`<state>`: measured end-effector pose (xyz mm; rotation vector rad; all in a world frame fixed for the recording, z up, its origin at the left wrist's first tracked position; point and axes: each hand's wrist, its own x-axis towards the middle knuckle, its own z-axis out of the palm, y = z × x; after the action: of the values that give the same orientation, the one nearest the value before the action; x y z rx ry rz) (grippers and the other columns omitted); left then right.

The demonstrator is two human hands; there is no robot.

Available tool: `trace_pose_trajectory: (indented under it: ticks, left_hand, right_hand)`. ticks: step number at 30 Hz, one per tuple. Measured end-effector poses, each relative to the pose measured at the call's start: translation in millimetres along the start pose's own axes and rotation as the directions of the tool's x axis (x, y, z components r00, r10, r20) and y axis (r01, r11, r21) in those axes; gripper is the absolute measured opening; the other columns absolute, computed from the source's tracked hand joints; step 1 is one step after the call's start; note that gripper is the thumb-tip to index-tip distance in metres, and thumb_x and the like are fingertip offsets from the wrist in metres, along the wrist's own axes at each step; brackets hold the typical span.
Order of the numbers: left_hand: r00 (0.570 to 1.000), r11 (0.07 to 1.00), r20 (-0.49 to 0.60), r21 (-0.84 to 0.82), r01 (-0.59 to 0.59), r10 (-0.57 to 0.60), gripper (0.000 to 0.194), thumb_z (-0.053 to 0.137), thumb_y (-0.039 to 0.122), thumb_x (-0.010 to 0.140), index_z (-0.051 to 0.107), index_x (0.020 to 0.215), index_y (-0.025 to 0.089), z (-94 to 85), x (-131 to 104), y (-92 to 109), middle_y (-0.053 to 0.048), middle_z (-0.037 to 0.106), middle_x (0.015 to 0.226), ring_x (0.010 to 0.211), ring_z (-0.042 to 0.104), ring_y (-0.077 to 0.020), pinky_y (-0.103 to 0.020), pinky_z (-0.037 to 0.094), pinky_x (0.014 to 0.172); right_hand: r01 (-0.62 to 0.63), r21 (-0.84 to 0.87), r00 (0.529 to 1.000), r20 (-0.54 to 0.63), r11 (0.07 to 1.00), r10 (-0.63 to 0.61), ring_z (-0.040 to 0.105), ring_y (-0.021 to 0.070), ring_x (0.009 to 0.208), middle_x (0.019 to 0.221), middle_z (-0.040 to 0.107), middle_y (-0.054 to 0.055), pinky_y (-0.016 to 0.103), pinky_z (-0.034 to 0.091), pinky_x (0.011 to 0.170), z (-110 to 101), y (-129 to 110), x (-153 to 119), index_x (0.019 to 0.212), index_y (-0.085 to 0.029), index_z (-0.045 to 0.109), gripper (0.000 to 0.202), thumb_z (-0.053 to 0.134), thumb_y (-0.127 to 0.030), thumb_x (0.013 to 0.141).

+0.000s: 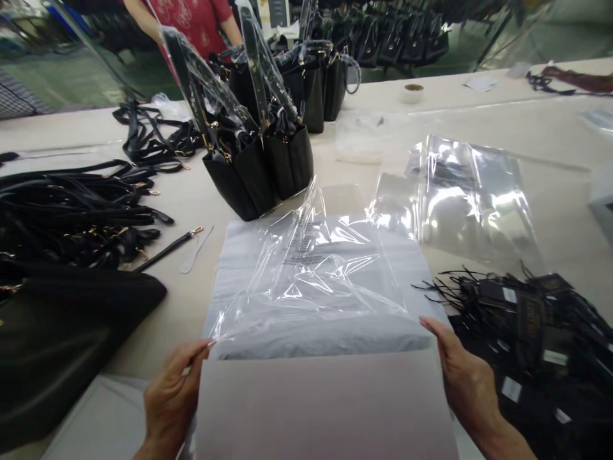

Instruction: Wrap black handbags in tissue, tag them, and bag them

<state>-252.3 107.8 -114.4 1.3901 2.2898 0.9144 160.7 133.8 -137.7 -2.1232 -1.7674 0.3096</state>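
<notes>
A clear plastic bag with dark printed text lies over a stack of pale sheets in front of me. Its mouth is turned toward me, beside a white board at the near edge; whether the board is partly inside cannot be made out. My left hand pinches the bag's left edge between thumb and fingers. On the opposite side, my right hand grips the bag's right edge, thumb on top, its other fingers partly hidden underneath.
Black handbags with plastic-wrapped handles stand beyond the bag. Black straps and a black leather bag lie left. Black hang tags are heaped right, below more clear bags. A tape roll and a person are farther back.
</notes>
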Motion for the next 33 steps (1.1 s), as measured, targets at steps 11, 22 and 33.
trace_pose_trajectory:
  ticks: [11, 22, 33]
  left_hand:
    - [0.992, 0.985, 0.095, -0.159, -0.062, 0.078, 0.026, 0.063, 0.045, 0.071, 0.069, 0.083, 0.023, -9.9, 8.8, 13.7, -0.001, 0.068, 0.083, 0.074, 0.061, -0.0170, -0.026, 0.048, 0.073]
    - [0.772, 0.923, 0.630, -0.243, 0.300, -0.085, 0.023, 0.069, 0.040, 0.061, 0.069, 0.062, 0.017, -27.8, 48.3, 31.8, -0.003, 0.061, 0.060, 0.060, 0.053, -0.0151, -0.025, 0.043, 0.059]
    - [0.507, 0.808, 0.856, -0.229, 0.543, -0.098, 0.038, 0.068, 0.051, 0.062, 0.056, 0.056, 0.016, -26.4, 71.7, 34.6, 0.001, 0.045, 0.054, 0.043, 0.032, -0.0068, -0.020, 0.025, 0.038]
  right_hand:
    - [0.025, 0.352, 0.998, -0.062, 0.936, -0.003, 0.060, 0.0201, 0.074, 0.087, 0.064, 0.005, 0.032, 0.050, 0.067, -23.8, -11.8, 11.5, 0.080, -0.025, 0.064, 0.028, 0.053, -0.051, 0.078]
    - [-0.470, 0.610, 0.853, 0.500, 0.638, 0.150, 0.046, 0.0122, 0.052, 0.056, 0.054, 0.000, 0.025, 0.038, 0.047, -29.8, -0.5, 39.1, 0.076, -0.019, 0.067, 0.041, 0.073, -0.055, 0.057]
    - [-0.611, 0.563, 0.606, 0.785, 0.557, -0.129, 0.037, 0.0103, 0.054, 0.057, 0.042, -0.003, 0.025, 0.034, 0.052, -42.4, -15.1, 72.7, 0.060, -0.018, 0.052, 0.034, 0.067, -0.049, 0.063]
